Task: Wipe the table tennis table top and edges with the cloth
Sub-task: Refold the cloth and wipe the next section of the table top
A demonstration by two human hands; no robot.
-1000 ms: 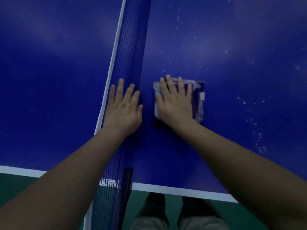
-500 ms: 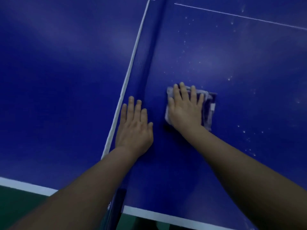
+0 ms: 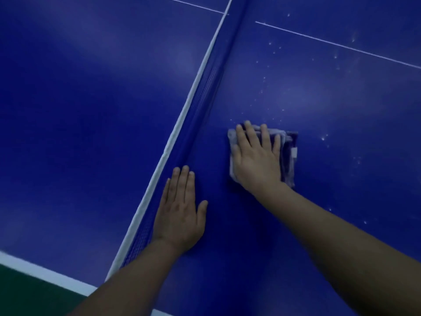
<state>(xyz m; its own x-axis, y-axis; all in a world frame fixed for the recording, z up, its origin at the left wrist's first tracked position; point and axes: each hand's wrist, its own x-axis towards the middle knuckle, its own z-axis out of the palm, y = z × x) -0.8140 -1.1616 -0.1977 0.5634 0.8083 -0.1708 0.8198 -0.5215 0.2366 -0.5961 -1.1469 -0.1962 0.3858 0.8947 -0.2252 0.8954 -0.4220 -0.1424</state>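
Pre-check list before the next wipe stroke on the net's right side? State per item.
1. Right hand flat on cloth: ok.
2. Cloth folded, flat on table top: ok.
3. Left hand bracing on the table beside net, off the cloth: ok.
4. White specks ahead and right of the cloth, unwiped: not ok.
5. Near edge stripe wiped: cannot tell.
6. Cloth damp: cannot tell.

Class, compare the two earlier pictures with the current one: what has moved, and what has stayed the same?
The right hand has pushed the cloth farther across the table top, away from the near edge and toward the white specks. The left hand now lies flat on the table beside the net, lagging behind the right. Unchanged: the cloth stays folded, pressed under the flat right palm; nothing was let go.
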